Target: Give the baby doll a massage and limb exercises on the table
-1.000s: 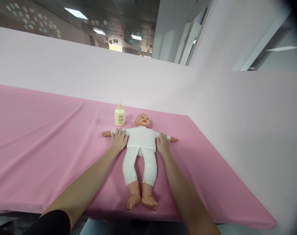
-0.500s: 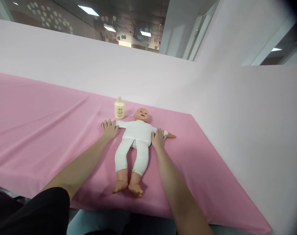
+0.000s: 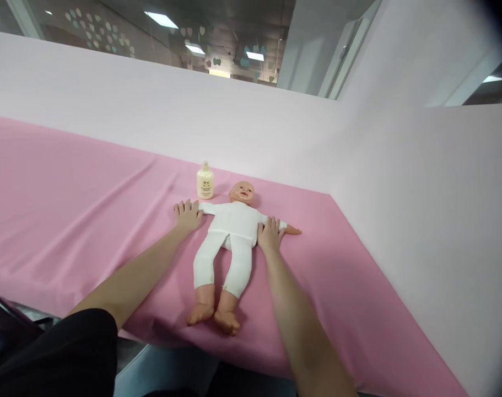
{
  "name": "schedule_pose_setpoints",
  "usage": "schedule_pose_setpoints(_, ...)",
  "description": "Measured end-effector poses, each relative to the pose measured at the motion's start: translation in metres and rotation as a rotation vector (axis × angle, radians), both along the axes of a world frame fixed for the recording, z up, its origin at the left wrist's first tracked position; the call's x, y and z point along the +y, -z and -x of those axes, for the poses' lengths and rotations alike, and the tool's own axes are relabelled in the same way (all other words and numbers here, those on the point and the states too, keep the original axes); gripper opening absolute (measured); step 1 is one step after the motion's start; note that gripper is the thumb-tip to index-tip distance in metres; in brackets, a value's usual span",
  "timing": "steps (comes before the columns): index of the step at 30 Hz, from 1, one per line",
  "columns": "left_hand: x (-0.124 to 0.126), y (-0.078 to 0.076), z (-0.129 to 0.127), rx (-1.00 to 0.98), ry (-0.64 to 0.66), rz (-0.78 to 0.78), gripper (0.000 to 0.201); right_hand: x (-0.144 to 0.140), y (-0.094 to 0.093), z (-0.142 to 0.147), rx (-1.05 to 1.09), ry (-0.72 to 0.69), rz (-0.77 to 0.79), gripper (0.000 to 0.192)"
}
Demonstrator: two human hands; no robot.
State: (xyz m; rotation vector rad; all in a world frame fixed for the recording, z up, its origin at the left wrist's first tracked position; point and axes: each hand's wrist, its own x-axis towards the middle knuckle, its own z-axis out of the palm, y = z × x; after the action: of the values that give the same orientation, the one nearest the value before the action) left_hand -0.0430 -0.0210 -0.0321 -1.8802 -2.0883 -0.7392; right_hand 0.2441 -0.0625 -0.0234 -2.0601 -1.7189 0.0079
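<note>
Since a second ago my left hand (image 3: 188,214) slid outward along the doll's (image 3: 230,231) arm; my right hand (image 3: 269,234) presses the other sleeve, fingers spread flat (doll dressed, supine). Beyond, bottle (image 3: 205,181) untouched.

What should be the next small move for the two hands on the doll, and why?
Probably slide the left hand inward along the sleeve toward the chest. It lies flat over the doll's outstretched arm end, while the right hand rests nearer the body, so the hands sit unevenly.
</note>
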Motion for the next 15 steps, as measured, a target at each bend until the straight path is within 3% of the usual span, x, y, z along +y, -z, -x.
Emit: schedule_pose_setpoints(15,-0.007,-0.003,-0.01,-0.05,0.029,0.082,0.059,-0.004,-0.003,-0.01,0.068,-0.051,0.019,0.054)
